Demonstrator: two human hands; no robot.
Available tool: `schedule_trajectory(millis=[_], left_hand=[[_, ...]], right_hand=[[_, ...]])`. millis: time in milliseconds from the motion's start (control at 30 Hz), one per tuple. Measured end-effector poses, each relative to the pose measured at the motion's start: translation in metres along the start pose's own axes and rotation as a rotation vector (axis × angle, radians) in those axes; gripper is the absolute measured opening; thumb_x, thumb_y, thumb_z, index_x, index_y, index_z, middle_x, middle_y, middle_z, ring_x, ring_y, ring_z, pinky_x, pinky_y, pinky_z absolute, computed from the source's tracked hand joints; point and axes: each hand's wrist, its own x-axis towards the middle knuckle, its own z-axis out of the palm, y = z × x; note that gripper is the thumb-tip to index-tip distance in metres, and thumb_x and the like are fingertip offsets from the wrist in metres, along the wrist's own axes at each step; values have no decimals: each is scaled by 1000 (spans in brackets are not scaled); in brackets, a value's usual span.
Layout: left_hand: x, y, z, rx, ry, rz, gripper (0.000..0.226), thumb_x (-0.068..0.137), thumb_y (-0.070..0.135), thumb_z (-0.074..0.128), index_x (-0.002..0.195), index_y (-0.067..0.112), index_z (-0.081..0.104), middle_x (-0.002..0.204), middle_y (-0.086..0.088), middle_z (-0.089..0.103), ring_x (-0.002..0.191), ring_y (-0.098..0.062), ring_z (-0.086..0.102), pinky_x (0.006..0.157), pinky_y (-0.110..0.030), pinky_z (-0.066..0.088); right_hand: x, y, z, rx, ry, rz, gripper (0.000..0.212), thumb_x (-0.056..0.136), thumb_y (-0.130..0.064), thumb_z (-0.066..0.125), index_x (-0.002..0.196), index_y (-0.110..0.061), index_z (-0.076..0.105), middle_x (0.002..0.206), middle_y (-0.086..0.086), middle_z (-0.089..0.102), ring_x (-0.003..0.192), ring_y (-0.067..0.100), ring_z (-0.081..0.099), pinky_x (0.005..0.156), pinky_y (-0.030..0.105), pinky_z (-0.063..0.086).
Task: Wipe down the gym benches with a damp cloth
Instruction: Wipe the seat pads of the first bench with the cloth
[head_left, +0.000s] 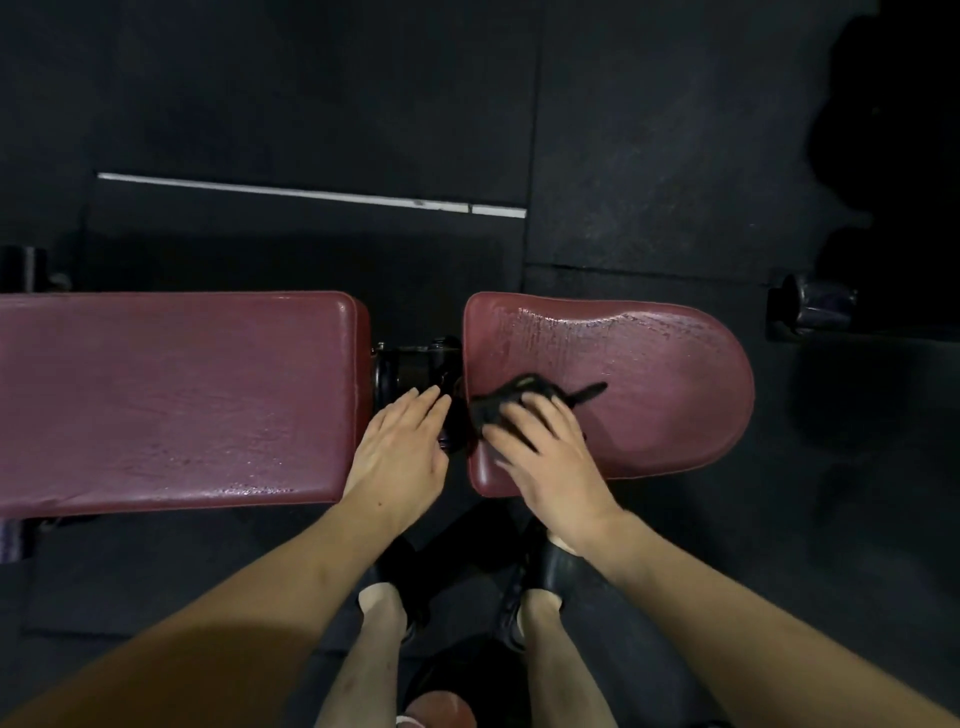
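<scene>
A gym bench has two dark red pads: a long back pad (171, 395) at the left and a rounded seat pad (649, 374) at the right. Both shine with wet streaks. A black cloth (511, 397) lies on the seat pad's near left part. My right hand (550, 457) presses down on it with fingers spread. My left hand (402, 447) hovers flat, fingers straight, over the gap between the pads, at the back pad's right end, beside the black hinge (415, 364).
Black rubber floor mats surround the bench, with a white line (311, 195) beyond it. My legs and black sandals (545, 571) stand below the gap. Dark bench feet show at far left (23, 267) and far right (810, 306).
</scene>
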Motion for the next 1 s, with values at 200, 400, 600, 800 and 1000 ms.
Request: schedule_trajectory(millis=[200, 400, 600, 800, 1000], left_hand=[[-8, -5, -1, -23, 15, -15, 62, 102, 22, 43, 162, 21, 26, 169, 2, 21, 157, -17, 13, 128, -39, 16], [-11, -19, -1, -18, 32, -30, 61, 102, 20, 44, 161, 20, 28, 169, 1, 22, 157, -18, 14, 128, -39, 16], [-24, -16, 4, -25, 15, -9, 63, 101, 17, 46, 161, 19, 27, 169, 0, 22, 156, -20, 16, 127, -40, 17], [-29, 2, 10, -34, 15, 14, 65, 101, 16, 48, 162, 20, 24, 171, 0, 15, 157, -19, 13, 127, -41, 20], [-24, 22, 5, -27, 35, 23, 65, 102, 18, 45, 162, 21, 22, 171, 2, 11, 158, -17, 9, 127, -41, 19]], right_hand=[[66, 16, 2, -11, 55, 45, 30, 95, -25, 65, 123, -17, 71, 132, 11, 66, 128, 42, 56, 115, 60, 38], [77, -6, 14, 0, 124, 146, 31, 89, -19, 68, 120, -16, 71, 129, 11, 65, 125, 43, 56, 108, 62, 41], [-39, -25, 14, 41, -32, -71, 43, 88, -12, 79, 128, -21, 70, 140, 7, 62, 137, 37, 52, 117, 58, 37], [-65, 40, -19, 37, 137, 407, 33, 98, -22, 67, 130, -14, 71, 139, 11, 61, 138, 40, 48, 112, 60, 39], [-11, -52, 14, 78, 167, 479, 37, 94, -21, 70, 132, -18, 68, 140, 9, 60, 138, 39, 47, 117, 60, 33]])
